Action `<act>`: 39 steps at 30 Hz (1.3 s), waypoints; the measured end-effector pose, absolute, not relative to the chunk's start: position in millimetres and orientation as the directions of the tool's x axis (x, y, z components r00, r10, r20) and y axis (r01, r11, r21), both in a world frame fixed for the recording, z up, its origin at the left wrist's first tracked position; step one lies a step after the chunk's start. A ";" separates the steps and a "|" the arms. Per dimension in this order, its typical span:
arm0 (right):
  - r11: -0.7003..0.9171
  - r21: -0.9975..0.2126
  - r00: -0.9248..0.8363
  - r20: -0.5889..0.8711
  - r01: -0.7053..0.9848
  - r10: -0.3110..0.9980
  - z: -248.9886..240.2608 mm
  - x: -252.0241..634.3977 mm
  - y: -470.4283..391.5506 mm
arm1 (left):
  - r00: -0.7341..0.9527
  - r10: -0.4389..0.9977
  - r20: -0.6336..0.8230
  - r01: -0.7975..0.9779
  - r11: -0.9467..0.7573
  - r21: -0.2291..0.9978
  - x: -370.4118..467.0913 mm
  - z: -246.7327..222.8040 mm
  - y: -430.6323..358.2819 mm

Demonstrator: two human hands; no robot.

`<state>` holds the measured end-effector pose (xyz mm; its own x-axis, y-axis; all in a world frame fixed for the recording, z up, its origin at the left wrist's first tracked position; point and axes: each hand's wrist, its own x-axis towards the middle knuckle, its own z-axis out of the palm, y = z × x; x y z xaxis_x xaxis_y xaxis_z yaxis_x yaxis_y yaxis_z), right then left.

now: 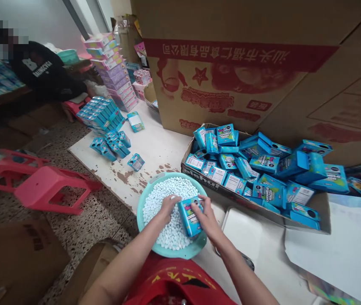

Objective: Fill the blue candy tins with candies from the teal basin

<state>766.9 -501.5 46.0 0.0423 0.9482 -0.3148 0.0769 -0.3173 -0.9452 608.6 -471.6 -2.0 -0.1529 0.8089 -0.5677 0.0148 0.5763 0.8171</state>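
Note:
A blue candy box with a printed label is held tilted over a turquoise basin. Small pale candies fill the basin. My right hand grips the box from its right side, fingers across the printed front. At the box's upper left corner is my left hand, low over the candies, its fingers drawn together; what they pinch, if anything, is hidden.
An open carton of jumbled blue boxes stands right of the basin, beside a white tray. Stacked blue boxes occupy the table's far left. Red stools stand on the floor; another person sits behind.

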 end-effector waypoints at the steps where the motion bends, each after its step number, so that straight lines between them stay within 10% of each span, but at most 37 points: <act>1: -0.285 -0.948 0.029 -0.284 0.143 0.958 41.1 755.6 -506.2 | -0.156 0.806 -0.571 -0.033 0.573 0.819 607.8 -2.8 -473.5; 12: 0.014 -0.802 -0.099 -0.057 0.597 0.993 46.9 701.6 -517.7 | -0.074 0.760 -0.646 -0.500 0.532 0.683 604.2 18.8 -481.8; 21: -0.125 -0.980 -0.076 -0.138 0.154 0.988 71.5 752.0 -508.7 | -0.077 0.739 -0.669 -0.568 0.519 0.639 599.9 70.1 -469.7; 39: -0.037 -0.945 -0.108 -0.076 0.326 0.991 65.5 755.7 -522.8 | -0.163 0.919 -0.360 -0.526 0.228 0.819 624.5 105.7 -472.6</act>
<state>755.7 -522.8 65.5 -0.1082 0.9912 -0.0757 0.3258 -0.0366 -0.9447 624.5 -472.6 105.7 -0.1626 0.9188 -0.3596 -0.5261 0.2276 0.8194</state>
